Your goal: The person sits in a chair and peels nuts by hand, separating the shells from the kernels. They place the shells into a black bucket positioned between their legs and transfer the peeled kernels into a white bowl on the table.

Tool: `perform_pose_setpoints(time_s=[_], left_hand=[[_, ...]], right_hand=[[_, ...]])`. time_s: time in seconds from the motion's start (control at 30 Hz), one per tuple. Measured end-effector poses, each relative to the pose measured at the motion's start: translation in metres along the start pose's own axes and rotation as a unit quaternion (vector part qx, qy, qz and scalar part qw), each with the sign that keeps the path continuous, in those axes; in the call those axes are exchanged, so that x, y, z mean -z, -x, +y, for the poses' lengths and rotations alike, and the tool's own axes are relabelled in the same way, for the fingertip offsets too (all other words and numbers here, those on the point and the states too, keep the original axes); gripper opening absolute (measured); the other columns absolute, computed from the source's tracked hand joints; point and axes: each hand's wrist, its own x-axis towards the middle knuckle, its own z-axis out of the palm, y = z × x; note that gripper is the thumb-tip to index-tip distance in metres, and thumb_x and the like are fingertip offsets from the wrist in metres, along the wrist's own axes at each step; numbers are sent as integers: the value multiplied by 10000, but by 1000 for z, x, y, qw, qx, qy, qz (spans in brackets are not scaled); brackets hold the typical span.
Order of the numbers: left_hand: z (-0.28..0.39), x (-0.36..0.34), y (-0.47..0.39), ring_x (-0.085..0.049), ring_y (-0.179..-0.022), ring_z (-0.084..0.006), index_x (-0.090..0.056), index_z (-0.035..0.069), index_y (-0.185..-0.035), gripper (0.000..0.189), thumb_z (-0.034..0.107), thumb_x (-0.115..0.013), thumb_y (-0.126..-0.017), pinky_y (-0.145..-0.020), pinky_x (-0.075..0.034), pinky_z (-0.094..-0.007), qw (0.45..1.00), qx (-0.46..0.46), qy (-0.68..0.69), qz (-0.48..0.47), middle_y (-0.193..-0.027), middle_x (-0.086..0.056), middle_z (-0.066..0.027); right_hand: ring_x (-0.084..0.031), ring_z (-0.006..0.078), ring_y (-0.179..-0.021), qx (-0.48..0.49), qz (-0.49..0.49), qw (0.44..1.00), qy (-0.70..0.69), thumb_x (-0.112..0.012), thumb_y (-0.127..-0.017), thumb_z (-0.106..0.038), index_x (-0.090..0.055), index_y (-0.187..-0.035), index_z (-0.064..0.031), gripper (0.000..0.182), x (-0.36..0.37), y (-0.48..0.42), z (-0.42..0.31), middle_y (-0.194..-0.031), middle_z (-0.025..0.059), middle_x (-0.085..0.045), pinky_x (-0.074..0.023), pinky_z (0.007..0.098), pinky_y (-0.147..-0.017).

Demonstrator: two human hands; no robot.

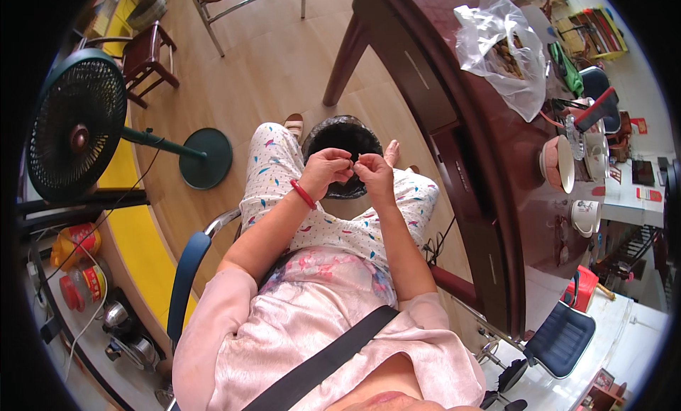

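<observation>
Above a round bin (346, 125) lined with a black bag, my two hands are close together with fingertips pinched. My left hand (327, 169) has a red bangle (303, 194) at its wrist; whether it holds something between thumb and fingers cannot be made out. A small pale piece shows at the fingertips of my right hand (375, 172); what it is cannot be told. On the table to the right lies an open clear plastic bag (500, 54) with brownish pieces (509, 57) inside, possibly peanuts in the shell.
A dark red wooden table (495, 161) stands at the right, bearing a pink bowl (556, 163), a white mug (585, 218) and eyeglasses (561, 241). A green standing fan (80, 129) is at the left, near a wooden chair (146, 57). A blue armrest (186, 278) is beside my left arm.
</observation>
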Motion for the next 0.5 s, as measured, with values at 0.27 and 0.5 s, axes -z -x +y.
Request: perform_pose_setpoints(time_s=[0.27, 0.5], left_hand=[[-15, 7, -43, -538, -706, -70, -516, -4, -1161, 370, 82, -588, -808, -568, -434, -181, 991, -13, -130, -12, -898, -584, -26], [-31, 22, -57, -560, -735, -115, -525, 34, -1183, 484, 132, -662, -729, -576, -465, -239, 974, -27, -221, 24, -1033, -583, -59]], right_hand=[[-626, 310, -681, -8, 21, 954, 299, -622, -727, -289, -646, -739, -36, 254, 11, -42, 26, -681, 174, -614, -486, 382, -627], [-594, 326, -856, 93, -10, 916, 390, -598, -682, -103, -573, -928, -40, 254, 19, -42, 17, -861, 158, -612, -479, 400, -757]])
